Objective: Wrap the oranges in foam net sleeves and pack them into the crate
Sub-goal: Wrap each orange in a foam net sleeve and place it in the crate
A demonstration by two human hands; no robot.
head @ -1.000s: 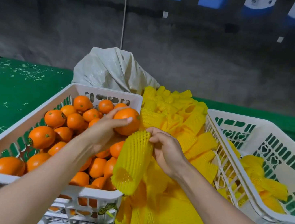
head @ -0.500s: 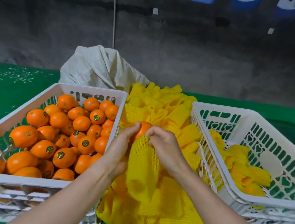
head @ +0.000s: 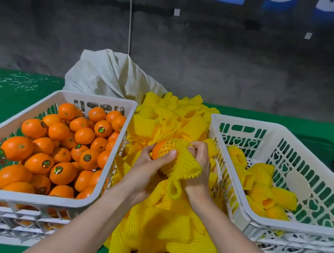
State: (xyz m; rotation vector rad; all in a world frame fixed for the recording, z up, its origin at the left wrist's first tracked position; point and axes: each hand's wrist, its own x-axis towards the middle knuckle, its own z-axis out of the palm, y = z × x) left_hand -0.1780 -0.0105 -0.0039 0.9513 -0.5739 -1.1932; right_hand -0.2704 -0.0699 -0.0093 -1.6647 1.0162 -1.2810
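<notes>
The orange point(head: 157, 151), carried bare one second earlier, was found mostly drawn into the foam net sleeve point(head: 185, 167) above the sleeve pile point(head: 167, 240). It was clasped by the left grip point(head: 147, 169) and the sleeve pinched by the right grip point(head: 199, 165). Packing into the right crate point(head: 297, 227) was judged outstanding.

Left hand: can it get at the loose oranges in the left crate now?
Path-wise probably yes: the open-topped white plastic crate sits beside the left hand, nothing between. But that hand grips the orange half inside a yellow foam net sleeve, so it's busy.
</notes>
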